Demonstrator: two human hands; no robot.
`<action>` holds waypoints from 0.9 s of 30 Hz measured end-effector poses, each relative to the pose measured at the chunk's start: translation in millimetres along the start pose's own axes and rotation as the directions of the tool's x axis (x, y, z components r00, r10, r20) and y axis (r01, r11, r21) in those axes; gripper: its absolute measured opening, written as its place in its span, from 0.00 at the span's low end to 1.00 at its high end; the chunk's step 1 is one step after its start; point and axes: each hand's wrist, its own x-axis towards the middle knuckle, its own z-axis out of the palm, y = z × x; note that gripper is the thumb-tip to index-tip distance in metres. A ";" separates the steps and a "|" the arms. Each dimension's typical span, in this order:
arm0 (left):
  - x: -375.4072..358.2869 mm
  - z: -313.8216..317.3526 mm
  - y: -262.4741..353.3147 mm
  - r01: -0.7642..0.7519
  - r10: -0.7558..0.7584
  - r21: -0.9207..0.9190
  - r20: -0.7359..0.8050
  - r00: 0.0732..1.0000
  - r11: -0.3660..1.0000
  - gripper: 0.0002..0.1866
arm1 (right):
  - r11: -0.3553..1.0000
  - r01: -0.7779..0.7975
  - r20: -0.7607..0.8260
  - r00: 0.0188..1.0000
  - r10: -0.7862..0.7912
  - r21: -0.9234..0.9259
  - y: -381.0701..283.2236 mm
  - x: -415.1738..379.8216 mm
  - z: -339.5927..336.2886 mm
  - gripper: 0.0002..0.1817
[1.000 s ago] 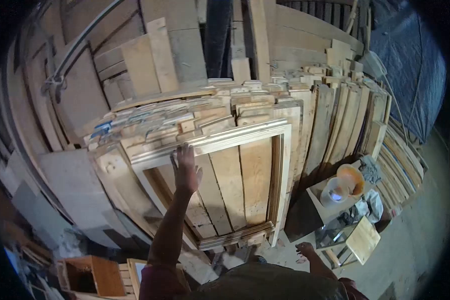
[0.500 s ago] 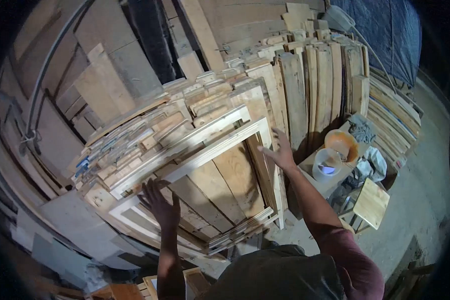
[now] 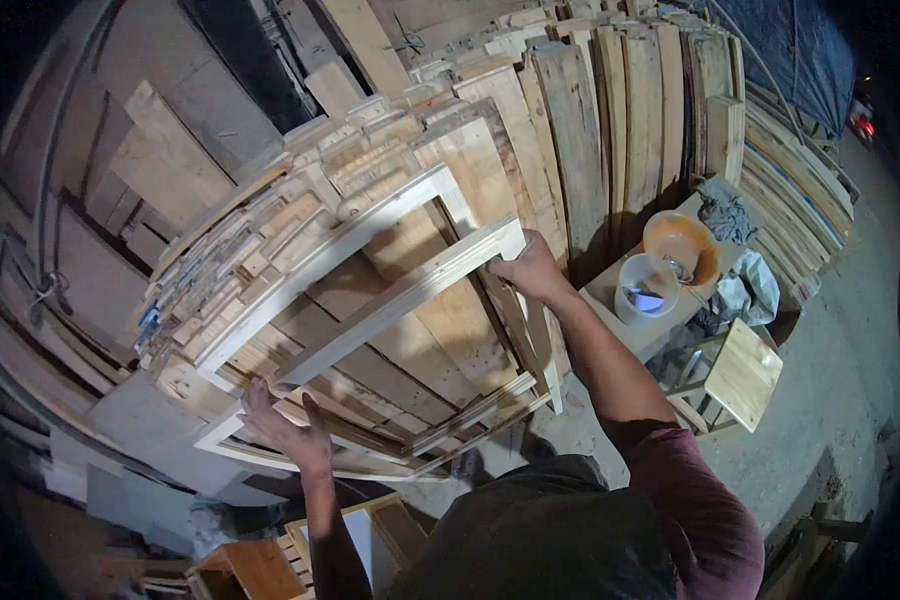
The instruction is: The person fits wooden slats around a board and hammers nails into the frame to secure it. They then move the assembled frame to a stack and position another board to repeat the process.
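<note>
A pale wooden frame (image 3: 400, 300) leans toward me, its top rail raised off the stack. My right hand (image 3: 532, 268) is closed round its upper right corner. At the top rail's left end is my left hand (image 3: 288, 430), its fingers apart and touching or very near the wood; the exact contact is unclear. Behind this frame stands another light wooden frame (image 3: 320, 254), against upright boards.
Rows of upright boards (image 3: 570, 130) stand behind. On the right, a bench holds a clear bucket (image 3: 647, 290), an orange-stained bowl (image 3: 682, 250) and a grey cloth (image 3: 727, 212). A small wooden stool (image 3: 744, 375) is near it. Wooden boxes (image 3: 255, 570) lie at the lower left.
My right hand has closed on the frame's corner. My left hand has moved down and left. The front frame's top rail has tilted away from the frame behind, toward me.
</note>
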 end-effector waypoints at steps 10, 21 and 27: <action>-8.8 -3.9 0.4 -0.043 0.043 0.044 0.006 0.999 0.998 0.34 | 0.979 0.172 0.040 0.983 -0.178 0.112 7.5 -4.5 -4.8 0.12; -7.8 -39.0 -35.3 0.031 -0.039 0.109 0.078 0.996 0.994 0.30 | 0.995 0.048 -0.074 0.996 -0.054 -0.087 18.7 -15.5 -6.4 0.13; -24.6 -74.7 -123.3 0.189 -0.181 0.257 -0.057 0.982 0.948 0.28 | 0.993 0.111 -0.064 0.992 -0.113 -0.038 39.3 -6.9 -19.9 0.17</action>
